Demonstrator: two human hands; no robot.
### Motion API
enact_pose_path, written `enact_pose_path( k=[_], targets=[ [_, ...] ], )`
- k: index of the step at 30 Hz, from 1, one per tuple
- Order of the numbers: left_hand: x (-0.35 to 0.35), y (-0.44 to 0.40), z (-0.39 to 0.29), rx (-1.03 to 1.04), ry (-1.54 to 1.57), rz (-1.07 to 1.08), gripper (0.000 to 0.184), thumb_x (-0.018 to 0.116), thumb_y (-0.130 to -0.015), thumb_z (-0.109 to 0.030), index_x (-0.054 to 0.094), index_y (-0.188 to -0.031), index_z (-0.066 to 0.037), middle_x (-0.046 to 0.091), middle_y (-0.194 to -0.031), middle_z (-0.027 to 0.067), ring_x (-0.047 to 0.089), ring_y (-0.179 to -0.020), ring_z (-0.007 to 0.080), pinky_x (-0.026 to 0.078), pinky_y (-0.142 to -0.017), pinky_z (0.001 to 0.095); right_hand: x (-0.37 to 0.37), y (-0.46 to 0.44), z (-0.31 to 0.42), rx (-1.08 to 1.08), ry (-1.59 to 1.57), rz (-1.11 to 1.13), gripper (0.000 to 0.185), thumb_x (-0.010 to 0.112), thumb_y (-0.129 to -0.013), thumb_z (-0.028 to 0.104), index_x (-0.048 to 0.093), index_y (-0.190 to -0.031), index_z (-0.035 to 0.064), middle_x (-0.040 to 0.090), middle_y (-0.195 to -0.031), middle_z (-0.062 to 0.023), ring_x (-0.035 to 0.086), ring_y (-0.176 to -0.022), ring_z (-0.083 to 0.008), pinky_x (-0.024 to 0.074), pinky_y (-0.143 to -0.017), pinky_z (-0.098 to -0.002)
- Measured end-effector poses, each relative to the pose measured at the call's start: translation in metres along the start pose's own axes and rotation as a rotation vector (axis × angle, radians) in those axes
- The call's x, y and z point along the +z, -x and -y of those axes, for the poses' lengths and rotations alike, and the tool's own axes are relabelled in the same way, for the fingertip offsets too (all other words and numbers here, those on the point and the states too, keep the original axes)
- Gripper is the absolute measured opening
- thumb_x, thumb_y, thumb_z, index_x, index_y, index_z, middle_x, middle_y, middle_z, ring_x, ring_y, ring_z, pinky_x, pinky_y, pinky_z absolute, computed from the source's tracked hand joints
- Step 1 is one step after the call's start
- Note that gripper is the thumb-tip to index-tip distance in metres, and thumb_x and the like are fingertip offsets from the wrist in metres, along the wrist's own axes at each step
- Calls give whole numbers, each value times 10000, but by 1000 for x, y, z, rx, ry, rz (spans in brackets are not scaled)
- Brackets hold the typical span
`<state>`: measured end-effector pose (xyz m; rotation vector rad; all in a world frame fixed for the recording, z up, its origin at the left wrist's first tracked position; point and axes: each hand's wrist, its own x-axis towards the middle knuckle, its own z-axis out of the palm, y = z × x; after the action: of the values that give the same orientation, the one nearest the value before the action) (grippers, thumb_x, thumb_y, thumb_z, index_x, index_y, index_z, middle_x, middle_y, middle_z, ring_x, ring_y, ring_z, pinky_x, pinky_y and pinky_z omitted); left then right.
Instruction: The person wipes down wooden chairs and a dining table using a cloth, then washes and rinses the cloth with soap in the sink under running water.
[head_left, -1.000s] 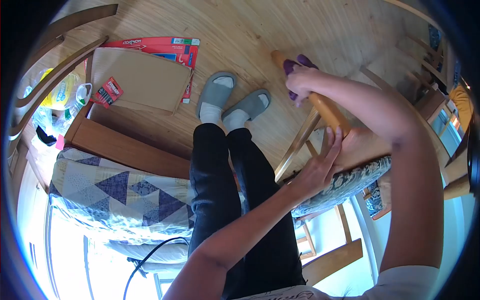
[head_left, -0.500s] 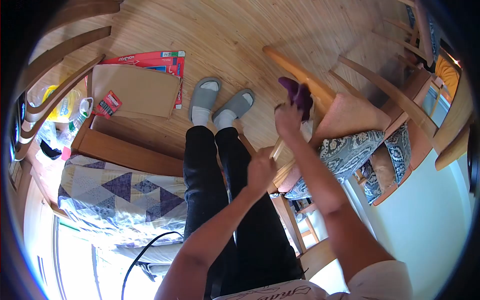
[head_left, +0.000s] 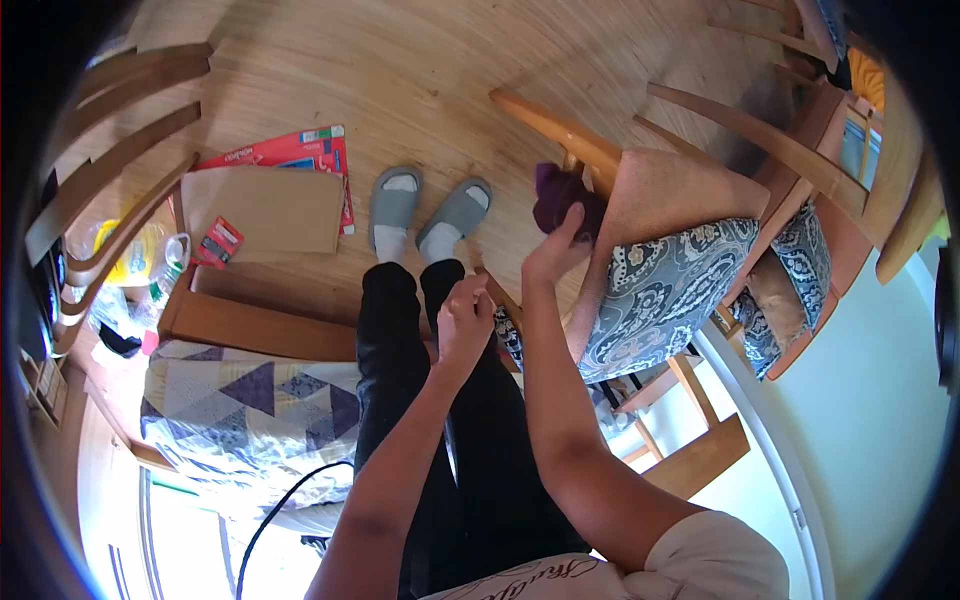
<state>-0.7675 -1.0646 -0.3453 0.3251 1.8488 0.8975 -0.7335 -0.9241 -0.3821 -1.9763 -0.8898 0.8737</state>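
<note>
A bunched dark purple cloth [head_left: 566, 203] is gripped in my right hand [head_left: 553, 250], fingers closed around its lower side. It lies beside the wooden arm [head_left: 555, 128] of a chair, close to the chair's tan side panel [head_left: 690, 190]; whether the cloth touches the wood I cannot tell. My left hand [head_left: 466, 322] is curled into a loose fist over my thigh, near the chair's front edge. Nothing shows in its fingers. A blue-grey patterned cushion [head_left: 670, 290] rests on the chair to the right of my right forearm.
Flattened cardboard [head_left: 265, 210] lies over a red game box [head_left: 325, 165] on the left, with a small red battery pack [head_left: 221, 241] on top. Slatted wooden chair parts [head_left: 130, 190], plastic bottles [head_left: 125, 255] and a quilted cover [head_left: 250, 400] are also left. Grey slippers [head_left: 396, 205] are on my feet.
My left hand has moved left, away from the chair and my right hand. The purple cloth has shifted slightly left in my right hand. The whole view has turned a little.
</note>
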Motion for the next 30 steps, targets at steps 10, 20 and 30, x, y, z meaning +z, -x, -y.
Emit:
enact_pose_path(
  k=[10, 20, 30],
  targets=[
    [-24, -11, -33, 66, -66, 41, 182, 550, -806, -19, 584, -985, -10, 654, -878, 162, 662, -756, 280, 523, -659, 336, 48, -51, 153, -946, 312, 573, 307, 690, -709, 92, 611, -1004, 52, 519, -1045, -170, 550, -956, -351, 453, -852, -384],
    [2, -26, -102, 114, -68, 182, 198, 523, -834, -34, 573, -1021, 7, 651, -909, 168, 655, -774, 236, 514, -679, 308, 75, -101, 162, -653, 1661, 1228, 295, 651, -743, 246, 672, -967, 55, 626, -988, -170, 605, -951, -328, 505, -724, -483],
    [-5, -57, -117, 85, -50, 175, 222, 506, -855, -37, 580, -1059, 8, 652, -940, 139, 640, -795, 164, 501, -703, 262, 107, -87, 59, -1075, 1896, 913, 250, 588, -768, 182, 689, -975, 85, 643, -961, -141, 556, -980, -387, 442, -699, -598]
  ],
)
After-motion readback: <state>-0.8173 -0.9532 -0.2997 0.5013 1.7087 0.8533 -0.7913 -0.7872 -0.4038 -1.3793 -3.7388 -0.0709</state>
